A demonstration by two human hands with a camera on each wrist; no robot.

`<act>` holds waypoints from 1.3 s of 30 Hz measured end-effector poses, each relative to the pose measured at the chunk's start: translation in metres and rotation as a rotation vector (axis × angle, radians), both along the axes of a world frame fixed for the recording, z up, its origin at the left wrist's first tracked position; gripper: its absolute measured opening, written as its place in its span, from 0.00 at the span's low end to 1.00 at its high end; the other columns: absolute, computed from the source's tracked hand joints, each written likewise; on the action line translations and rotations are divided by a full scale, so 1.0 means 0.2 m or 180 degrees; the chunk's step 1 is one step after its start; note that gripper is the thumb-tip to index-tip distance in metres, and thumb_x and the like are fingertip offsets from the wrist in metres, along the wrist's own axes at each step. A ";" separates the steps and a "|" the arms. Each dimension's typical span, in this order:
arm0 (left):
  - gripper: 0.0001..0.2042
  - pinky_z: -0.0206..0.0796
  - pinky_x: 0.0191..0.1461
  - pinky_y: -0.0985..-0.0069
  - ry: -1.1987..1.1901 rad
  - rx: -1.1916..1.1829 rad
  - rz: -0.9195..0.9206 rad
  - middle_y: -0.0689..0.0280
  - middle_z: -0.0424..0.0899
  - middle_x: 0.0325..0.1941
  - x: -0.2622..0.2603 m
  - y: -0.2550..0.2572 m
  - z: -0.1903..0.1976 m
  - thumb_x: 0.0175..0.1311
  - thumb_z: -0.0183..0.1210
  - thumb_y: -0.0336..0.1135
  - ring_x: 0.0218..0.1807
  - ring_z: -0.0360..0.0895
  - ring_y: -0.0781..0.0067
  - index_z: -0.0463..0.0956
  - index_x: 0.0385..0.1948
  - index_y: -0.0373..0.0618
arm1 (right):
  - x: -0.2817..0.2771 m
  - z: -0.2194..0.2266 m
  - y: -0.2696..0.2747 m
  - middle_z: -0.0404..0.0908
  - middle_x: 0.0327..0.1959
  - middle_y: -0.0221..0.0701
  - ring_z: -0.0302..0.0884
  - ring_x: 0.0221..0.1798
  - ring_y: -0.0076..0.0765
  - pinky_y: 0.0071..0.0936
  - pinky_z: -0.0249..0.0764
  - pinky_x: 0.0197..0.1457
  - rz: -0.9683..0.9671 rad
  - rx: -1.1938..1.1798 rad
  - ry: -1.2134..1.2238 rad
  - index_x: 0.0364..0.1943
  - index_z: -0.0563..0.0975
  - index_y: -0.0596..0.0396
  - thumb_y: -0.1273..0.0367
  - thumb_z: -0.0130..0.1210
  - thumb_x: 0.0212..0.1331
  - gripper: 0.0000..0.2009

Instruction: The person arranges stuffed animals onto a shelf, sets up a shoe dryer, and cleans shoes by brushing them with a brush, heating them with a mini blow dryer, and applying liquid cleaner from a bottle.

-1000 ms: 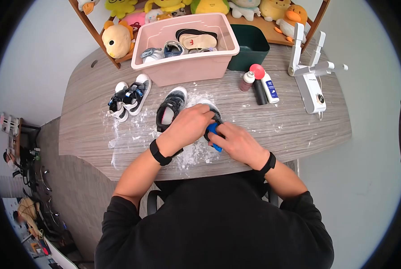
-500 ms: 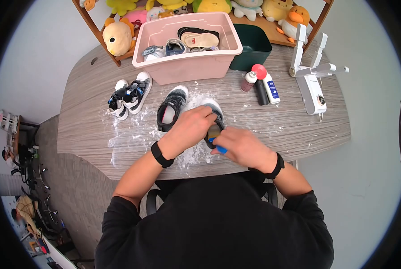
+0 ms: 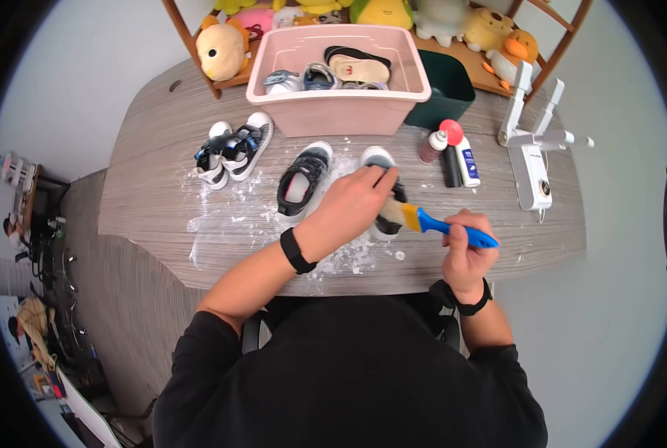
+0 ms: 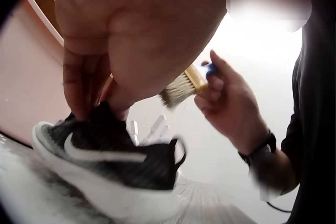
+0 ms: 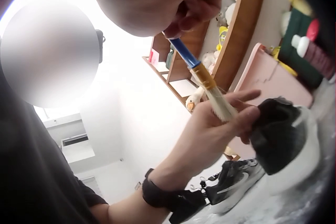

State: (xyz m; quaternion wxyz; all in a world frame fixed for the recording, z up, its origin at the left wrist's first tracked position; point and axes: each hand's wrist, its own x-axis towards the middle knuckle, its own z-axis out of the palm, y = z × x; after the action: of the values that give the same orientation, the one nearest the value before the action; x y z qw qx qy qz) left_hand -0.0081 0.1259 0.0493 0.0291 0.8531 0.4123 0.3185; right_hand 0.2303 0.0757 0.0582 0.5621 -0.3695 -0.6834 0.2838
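The left hand (image 3: 354, 200) pinches the upper of a black-and-white shoe (image 3: 384, 225); in the left wrist view its fingertips grip the top of that shoe (image 4: 113, 155), white swoosh showing. Fingers of the right hand (image 3: 469, 252) curl round the blue handle of a brush (image 3: 441, 225) with a yellow band. The pale bristles, beside the left hand, are out above the shoe's heel end; in the right wrist view the brush (image 5: 205, 79) points at the left hand (image 5: 202, 140). A matching shoe (image 3: 304, 181) stands to the left, untouched.
A pink bin (image 3: 341, 112) holding shoes and a dark green bin (image 3: 441, 89) stand behind. Another pair of shoes (image 3: 236, 149) is at left. Bottles (image 3: 453, 160) and a white device (image 3: 531, 175) are at right. White residue marks the table (image 3: 154, 201).
The right hand has moved back to the right, and the brush has come up out of the shoe into full view. The left hand stays on the shoe. The head view has shifted.
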 end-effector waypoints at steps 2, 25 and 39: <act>0.18 0.80 0.46 0.62 -0.0052 0.0022 0.0039 0.59 0.83 0.46 -0.02 -0.02 0.06 0.66 0.68 0.32 0.44 0.85 0.56 0.81 0.55 0.37 | 0.00 -0.04 0.00 0.79 0.25 0.31 0.72 0.26 0.21 0.21 0.65 0.31 -0.0237 0.0340 0.0274 0.41 0.80 0.62 0.71 0.62 0.76 0.07; 0.10 0.63 0.72 0.54 0.1012 -0.0375 0.0602 0.65 0.90 0.43 -0.61 -0.33 -0.15 0.57 0.73 0.30 0.59 0.84 0.65 0.87 0.41 0.45 | -0.16 -0.14 0.18 0.79 0.21 0.36 0.72 0.21 0.29 0.29 0.68 0.28 -0.0497 -0.0349 -0.0900 0.42 0.85 0.57 0.69 0.68 0.71 0.06; 0.05 0.66 0.63 0.61 0.0725 -0.0397 0.0356 0.67 0.89 0.35 -0.48 -0.33 -0.14 0.58 0.71 0.30 0.41 0.86 0.67 0.86 0.33 0.46 | -0.24 -0.17 0.17 0.85 0.25 0.25 0.80 0.26 0.19 0.21 0.74 0.32 -0.0657 -0.0964 -0.0537 0.40 0.85 0.61 0.69 0.63 0.76 0.08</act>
State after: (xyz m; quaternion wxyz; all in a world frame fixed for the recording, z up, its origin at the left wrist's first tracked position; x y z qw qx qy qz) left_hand -0.1042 0.0595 0.0206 0.0173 0.8560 0.4787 0.1946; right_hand 0.1832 0.1098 0.0246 0.4669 -0.5404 -0.6360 0.2923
